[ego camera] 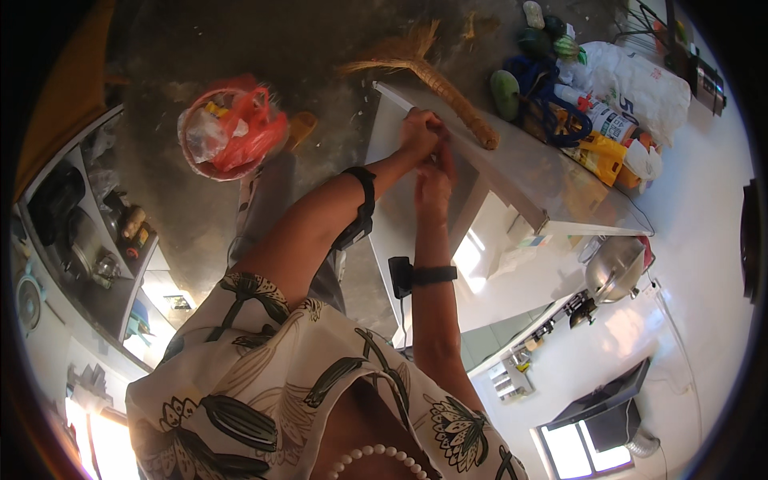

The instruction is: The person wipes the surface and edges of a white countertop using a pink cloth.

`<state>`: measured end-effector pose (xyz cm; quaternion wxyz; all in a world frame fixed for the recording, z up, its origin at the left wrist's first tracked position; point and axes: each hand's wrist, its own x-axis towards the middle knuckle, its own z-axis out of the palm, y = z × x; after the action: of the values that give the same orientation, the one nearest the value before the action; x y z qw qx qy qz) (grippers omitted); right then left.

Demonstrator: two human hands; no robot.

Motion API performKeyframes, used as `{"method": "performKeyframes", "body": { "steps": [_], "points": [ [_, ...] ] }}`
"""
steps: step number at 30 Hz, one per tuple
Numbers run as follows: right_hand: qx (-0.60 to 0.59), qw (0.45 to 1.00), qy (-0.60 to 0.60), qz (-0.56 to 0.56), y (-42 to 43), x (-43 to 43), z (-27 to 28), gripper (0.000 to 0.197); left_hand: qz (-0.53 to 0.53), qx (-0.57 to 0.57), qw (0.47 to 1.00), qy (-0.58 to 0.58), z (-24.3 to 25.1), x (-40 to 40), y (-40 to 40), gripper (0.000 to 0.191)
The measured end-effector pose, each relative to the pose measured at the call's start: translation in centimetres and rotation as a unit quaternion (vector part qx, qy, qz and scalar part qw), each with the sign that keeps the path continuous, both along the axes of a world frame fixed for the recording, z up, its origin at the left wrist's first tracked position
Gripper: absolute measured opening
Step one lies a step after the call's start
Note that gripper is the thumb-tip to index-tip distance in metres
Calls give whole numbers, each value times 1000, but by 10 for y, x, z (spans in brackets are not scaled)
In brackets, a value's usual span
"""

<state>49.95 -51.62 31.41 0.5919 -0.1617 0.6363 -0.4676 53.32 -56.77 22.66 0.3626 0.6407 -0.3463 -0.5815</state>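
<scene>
My left hand (pixel 419 137) is curled, with its fingers bent inward. Just below it my right hand (pixel 433 186) reaches up, and its fingers meet the left hand. Whether anything small lies between them is hidden. Both hands are over the corner of a pale cabinet (pixel 399 192), close to its light top edge. A short straw hand broom (pixel 453 99) lies to the right of the hands, its bristles spread toward the top of the view. Black straps with small devices sit on both forearms.
A bin (pixel 186 135) lined with a red plastic bag stands on the concrete floor at left. At right are a green melon-like fruit (pixel 504 87), a dark blue strap (pixel 540 102), yellow packets (pixel 600 156) and a white plastic sack (pixel 642 84). Shelves (pixel 111 252) with cookware line the left side.
</scene>
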Motion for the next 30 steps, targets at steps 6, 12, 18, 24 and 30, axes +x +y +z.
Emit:
{"method": "performKeyframes", "body": {
  "steps": [6,12,18,24,30],
  "points": [
    [35,999,32,-9,10,59,32,82,86,-69,990,85,-15,31,31,14],
    [-40,988,152,-8,16,50,83,84,160,12,948,276,75,-8,28,17],
    [-58,993,99,16,8,47,3,87,135,4,976,169,3,3,23,23],
    [-27,996,82,19,7,39,-71,97,133,-10,985,107,-75,2,26,22],
    [-3,999,7,-49,9,24,-148,86,128,45,984,114,-152,3,23,24]
  ]
}}
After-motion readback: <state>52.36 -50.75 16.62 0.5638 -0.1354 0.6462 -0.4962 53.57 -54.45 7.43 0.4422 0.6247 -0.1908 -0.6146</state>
